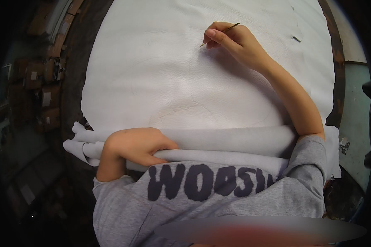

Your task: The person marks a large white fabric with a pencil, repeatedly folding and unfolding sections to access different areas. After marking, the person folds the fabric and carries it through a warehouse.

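Observation:
A large sheet of white grained leather is spread out before me, its near end gathered into thick folds against my body. Over the far middle of the sheet, my right hand pinches a slender pen-like stick, dark at its upper end. The stick's pale tip points down and left at the leather; whether it touches cannot be told. My left hand grips the near folds at left of centre, thumb and forefinger to either side of a fold; its other fingers are hidden. Faint curved lines run across the leather near the folds.
A small slit or tear shows at the sheet's far right. Cardboard boxes are stacked beyond the left side, in dim light. A pale green panel stands at the right.

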Available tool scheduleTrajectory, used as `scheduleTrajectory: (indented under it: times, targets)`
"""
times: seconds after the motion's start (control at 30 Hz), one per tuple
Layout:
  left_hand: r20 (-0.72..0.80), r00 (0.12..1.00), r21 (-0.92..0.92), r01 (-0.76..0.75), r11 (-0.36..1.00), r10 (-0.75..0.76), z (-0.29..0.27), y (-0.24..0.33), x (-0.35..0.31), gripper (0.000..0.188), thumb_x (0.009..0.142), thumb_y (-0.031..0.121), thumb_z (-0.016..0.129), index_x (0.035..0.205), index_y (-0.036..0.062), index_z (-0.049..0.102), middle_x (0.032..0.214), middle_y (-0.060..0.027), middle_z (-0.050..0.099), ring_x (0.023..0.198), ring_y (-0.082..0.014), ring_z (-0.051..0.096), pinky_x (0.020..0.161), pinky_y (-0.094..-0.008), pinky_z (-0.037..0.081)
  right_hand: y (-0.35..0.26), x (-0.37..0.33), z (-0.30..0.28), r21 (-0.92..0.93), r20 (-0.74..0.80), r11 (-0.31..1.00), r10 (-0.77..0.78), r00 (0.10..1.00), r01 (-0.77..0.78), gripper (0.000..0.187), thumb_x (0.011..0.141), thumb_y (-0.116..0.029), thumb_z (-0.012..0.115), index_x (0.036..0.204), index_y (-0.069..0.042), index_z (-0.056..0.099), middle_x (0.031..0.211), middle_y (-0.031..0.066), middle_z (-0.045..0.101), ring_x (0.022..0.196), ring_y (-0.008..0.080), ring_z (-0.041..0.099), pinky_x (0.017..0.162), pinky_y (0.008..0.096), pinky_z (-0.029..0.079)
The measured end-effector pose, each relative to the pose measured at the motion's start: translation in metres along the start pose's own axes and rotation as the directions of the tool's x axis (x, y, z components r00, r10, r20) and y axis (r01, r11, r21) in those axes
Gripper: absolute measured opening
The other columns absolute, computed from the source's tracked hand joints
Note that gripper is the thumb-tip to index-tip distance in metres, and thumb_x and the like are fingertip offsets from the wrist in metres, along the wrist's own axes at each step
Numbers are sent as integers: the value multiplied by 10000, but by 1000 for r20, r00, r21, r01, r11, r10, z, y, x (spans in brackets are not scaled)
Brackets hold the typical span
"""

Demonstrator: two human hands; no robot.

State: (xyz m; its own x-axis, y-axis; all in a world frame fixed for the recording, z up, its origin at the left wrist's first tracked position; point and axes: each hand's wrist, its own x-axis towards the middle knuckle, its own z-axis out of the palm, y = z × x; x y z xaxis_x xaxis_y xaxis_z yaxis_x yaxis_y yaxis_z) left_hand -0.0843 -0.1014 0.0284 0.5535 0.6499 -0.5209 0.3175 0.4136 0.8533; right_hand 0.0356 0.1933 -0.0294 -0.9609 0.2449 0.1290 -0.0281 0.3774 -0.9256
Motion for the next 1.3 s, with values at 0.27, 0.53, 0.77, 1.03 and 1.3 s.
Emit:
scheduleTrajectory:
  times: [0.27,0.53,0.77,1.03,1.3]
  targets:
    - [-15,1000,-10,-12,1000,12,1,0,2,364,904,313,718,1129,29,693,902,-148,738,771,-264,714,675,-326,534,12,1,-11,-263,-86,965,-2,996,-20,341,1065,-320,517,1002,-50,715,847,62,709,868,176,674,844,314,534]
    - [-1,1000,-16,6,1000,-6,0,1,2,371,906,328,714,1125,28,692,877,-149,737,740,-275,712,653,-332,534,21,-14,-25,-83,-144,996,-38,989,26,347,1065,-325,535,1026,-33,717,902,56,710,903,161,680,891,301,532]
    - [24,999,19,21,1000,-21,0,1,3,356,911,306,709,1135,30,688,874,-152,735,740,-277,713,652,-330,534,22,-9,-21,-184,-161,983,-20,987,-10,362,1067,-337,523,1031,-43,732,912,58,722,906,159,676,873,317,532]
    - [27,1000,-24,16,1000,-16,-1,2,5,354,905,293,710,1142,31,688,864,-153,731,735,-275,713,649,-329,530,38,-9,-26,-124,-158,991,-78,984,58,381,1069,-358,514,1022,-49,733,942,43,721,952,171,671,921,336,522]
    - [70,989,-13,132,991,-131,-6,16,8,312,886,240,687,1122,35,688,894,-151,721,759,-277,688,690,-339,520,55,-8,-94,-43,-367,981,160,916,-188,322,1079,-280,496,1155,-18,667,1129,111,701,1091,214,632,965,382,483]
